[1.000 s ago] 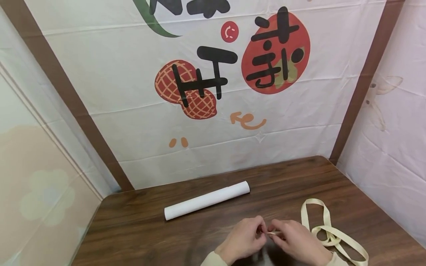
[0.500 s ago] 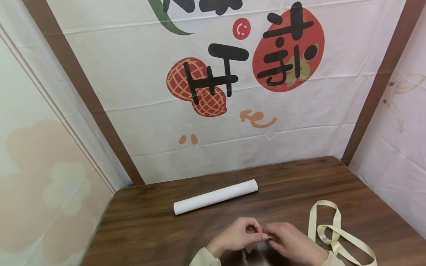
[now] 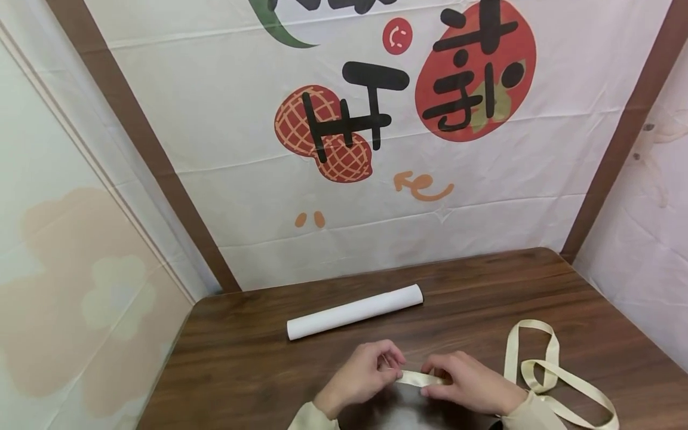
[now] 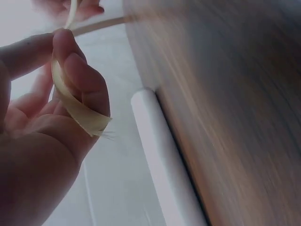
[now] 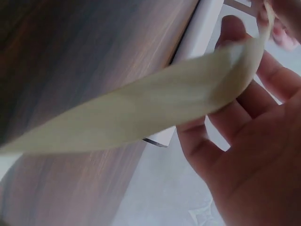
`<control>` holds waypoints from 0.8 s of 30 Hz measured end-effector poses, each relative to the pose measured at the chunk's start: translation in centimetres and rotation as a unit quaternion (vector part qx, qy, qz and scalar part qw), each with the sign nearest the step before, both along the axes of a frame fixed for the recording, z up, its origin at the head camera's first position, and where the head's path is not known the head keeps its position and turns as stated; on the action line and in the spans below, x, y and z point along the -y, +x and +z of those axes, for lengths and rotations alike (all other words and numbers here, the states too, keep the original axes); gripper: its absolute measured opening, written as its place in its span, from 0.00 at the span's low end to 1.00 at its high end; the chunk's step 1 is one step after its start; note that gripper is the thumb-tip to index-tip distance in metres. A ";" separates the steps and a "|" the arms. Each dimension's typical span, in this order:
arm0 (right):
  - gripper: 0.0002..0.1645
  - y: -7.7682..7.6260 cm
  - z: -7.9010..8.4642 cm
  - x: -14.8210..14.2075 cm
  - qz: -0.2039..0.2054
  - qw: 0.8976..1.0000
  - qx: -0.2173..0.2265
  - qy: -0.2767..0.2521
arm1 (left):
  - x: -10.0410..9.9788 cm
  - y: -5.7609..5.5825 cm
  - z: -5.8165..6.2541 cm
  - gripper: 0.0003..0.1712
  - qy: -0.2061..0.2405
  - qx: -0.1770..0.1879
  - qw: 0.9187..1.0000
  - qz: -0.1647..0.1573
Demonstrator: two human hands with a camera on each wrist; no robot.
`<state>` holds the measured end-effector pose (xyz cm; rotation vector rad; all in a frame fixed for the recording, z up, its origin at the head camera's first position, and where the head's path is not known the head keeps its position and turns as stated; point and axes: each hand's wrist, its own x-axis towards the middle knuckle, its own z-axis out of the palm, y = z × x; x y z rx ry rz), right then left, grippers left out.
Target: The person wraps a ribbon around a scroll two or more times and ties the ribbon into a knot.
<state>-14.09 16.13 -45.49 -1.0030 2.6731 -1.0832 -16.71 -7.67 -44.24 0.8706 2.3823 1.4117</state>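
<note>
A cream satin ribbon (image 3: 416, 378) stretches in a short band between the two hands, low over the table. My left hand (image 3: 361, 375) pinches it between thumb and forefinger. In the left wrist view the ribbon's loose end (image 4: 80, 112), with frayed threads, hangs past that thumb. My right hand (image 3: 473, 383) holds the ribbon with thumb and curled fingers, a little to the right. The right wrist view shows a wide length of ribbon (image 5: 136, 113) running from these fingers toward the camera. The rest of it lies in loose loops (image 3: 577, 385) on the table at right.
A white paper-like roll (image 3: 355, 312) lies slantwise on the dark wooden table (image 3: 242, 370), beyond the hands. Behind the table hangs a white printed cloth (image 3: 258, 263) with brown bands, and similar cloths stand at both sides.
The hands, nearly touching before, have drawn apart, and a length of ribbon now shows between them. The whole head view has shifted, with the scene sliding rightward.
</note>
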 end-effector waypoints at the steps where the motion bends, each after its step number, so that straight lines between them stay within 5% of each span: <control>1: 0.06 -0.1 0.0 0.0 0.002 1.000 0.007 -0.006 | 0.3 0.0 -0.1 0.07 -0.002 0.000 1.000 0.004; 7: 0.04 -0.6 -0.2 0.1 0.015 0.999 0.040 -0.018 | 1.9 -0.2 -0.3 0.06 0.003 -0.003 1.000 0.024; 16: 0.08 -1.0 -0.3 0.9 0.034 0.996 0.079 0.015 | 3.7 0.1 0.2 0.05 -0.032 -0.061 0.996 0.049; 24: 0.11 -1.2 -0.5 1.2 0.046 0.993 0.084 0.066 | 6.4 -0.2 -1.0 0.05 -0.051 -0.076 0.993 0.071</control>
